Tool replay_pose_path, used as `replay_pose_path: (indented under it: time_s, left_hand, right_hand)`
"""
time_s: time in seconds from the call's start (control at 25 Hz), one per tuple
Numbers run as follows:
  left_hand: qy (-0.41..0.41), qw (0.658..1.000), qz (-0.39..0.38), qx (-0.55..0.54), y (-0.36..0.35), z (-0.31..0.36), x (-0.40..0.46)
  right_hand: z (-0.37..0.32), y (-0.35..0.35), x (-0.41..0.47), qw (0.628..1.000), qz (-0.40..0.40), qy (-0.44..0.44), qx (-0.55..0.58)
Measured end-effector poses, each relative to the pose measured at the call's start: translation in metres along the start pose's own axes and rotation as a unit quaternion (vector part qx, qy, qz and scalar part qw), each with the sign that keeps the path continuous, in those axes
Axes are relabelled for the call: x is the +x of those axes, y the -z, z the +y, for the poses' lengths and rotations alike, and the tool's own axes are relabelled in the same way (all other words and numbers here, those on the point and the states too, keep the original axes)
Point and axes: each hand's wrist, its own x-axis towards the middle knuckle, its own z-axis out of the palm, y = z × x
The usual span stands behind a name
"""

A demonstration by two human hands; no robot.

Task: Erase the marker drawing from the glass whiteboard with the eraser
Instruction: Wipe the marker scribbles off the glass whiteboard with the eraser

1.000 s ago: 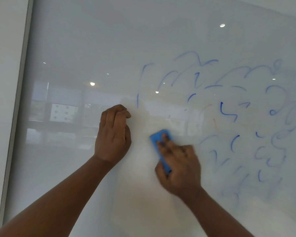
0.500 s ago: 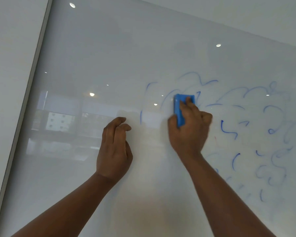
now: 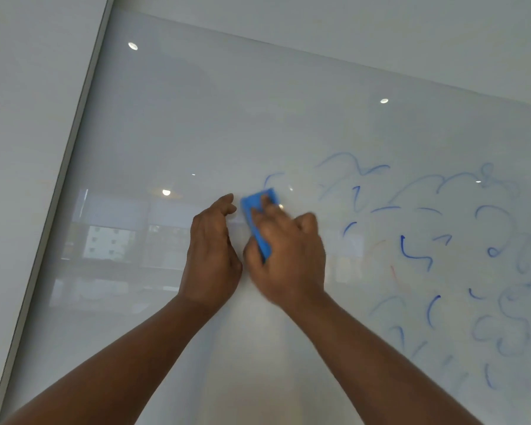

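Head view: right hand point(image 3: 288, 256) grips eraser point(image 3: 258, 222) — left hand point(image 3: 212, 256) loosely curled, empty.

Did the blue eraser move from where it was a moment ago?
Yes. The eraser slid left across the whiteboard, away from the blue squiggles, and now sits right beside the left hand, held by the right hand.

The eraser point(image 3: 259, 220) is pressed on the whiteboard point(image 3: 196, 124) under the right hand's fingers point(image 3: 269, 210); the drawing point(image 3: 436, 240) lies right of them, the left hand point(image 3: 210, 256) just left.
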Motion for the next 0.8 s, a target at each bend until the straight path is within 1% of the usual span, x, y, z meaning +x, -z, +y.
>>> replay_pose_path:
  time_s: [0.04, 0.08, 0.12, 0.2, 0.24, 0.28, 0.36, 0.4, 0.44, 0.48, 0.56, 0.6, 0.64, 0.72, 0.76, 0.8]
  left_hand:
    - [0.012, 1.000, 0.002, -0.016, 0.001, -0.001, 0.001]
    - [0.025, 0.999, 0.005, -0.028, 0.001, -0.002, 0.001]
    - [0.034, 0.999, 0.009, -0.036, 0.001, -0.002, 0.001]
    - [0.044, 0.998, 0.020, -0.041, 0.001, -0.001, 0.000]
    - [0.048, 0.998, 0.022, -0.043, 0.000, 0.000, 0.000]
    - [0.051, 0.998, 0.020, -0.044, -0.001, 0.001, 0.001]
    - [0.053, 0.997, 0.018, -0.045, -0.001, 0.001, 0.002]
    - [0.053, 0.997, 0.016, -0.045, 0.000, 0.001, 0.003]
    - [0.053, 0.997, 0.014, -0.046, 0.001, 0.000, 0.003]
    - [0.053, 0.997, 0.016, -0.047, 0.002, 0.000, 0.003]
    - [0.055, 0.997, 0.023, -0.048, 0.002, 0.000, 0.002]
    - [0.057, 0.997, 0.024, -0.050, 0.002, 0.001, 0.002]
    - [0.056, 0.997, 0.023, -0.055, 0.002, 0.001, 0.001]
    - [0.054, 0.996, 0.014, -0.064, 0.004, 0.000, 0.001]
    - [0.054, 0.996, 0.011, -0.066, 0.005, 0.000, 0.000]
    - [0.055, 0.996, 0.013, -0.067, 0.005, 0.000, 0.000]
  right_hand:
    - [0.006, 0.003, -0.013, 0.998, -0.016, 0.055, -0.002]
    - [0.019, 0.010, -0.011, 0.997, -0.021, 0.076, -0.002]
    - [0.034, 0.016, 0.003, 0.999, -0.010, 0.045, -0.003]
    - [0.046, 0.022, 0.042, 0.993, 0.024, -0.117, 0.004]
    - [0.038, 0.021, 0.051, 0.988, 0.022, -0.155, 0.006]
    - [0.026, 0.016, 0.049, 0.990, 0.018, -0.141, 0.005]
    - [0.003, 0.004, 0.013, 1.000, -0.021, -0.016, -0.008]
    - [0.004, 0.005, -0.001, 0.999, -0.033, 0.028, -0.015]
    - [0.011, 0.011, 0.002, 0.998, -0.035, 0.038, -0.021]
    - [0.021, 0.014, 0.018, 0.999, -0.032, 0.003, -0.019]
    - [0.028, 0.018, 0.061, 0.991, -0.001, -0.130, 0.006]
    - [0.022, 0.017, 0.068, 0.987, 0.007, -0.158, 0.007]
    - [0.013, 0.012, 0.062, 0.990, 0.010, -0.141, 0.000]
    - [-0.007, 0.003, 0.027, 0.999, -0.017, -0.033, -0.019]
    - [-0.006, 0.003, 0.019, 0.999, -0.026, -0.007, -0.018]
    - [0.001, 0.007, 0.027, 0.999, -0.030, -0.002, -0.018]
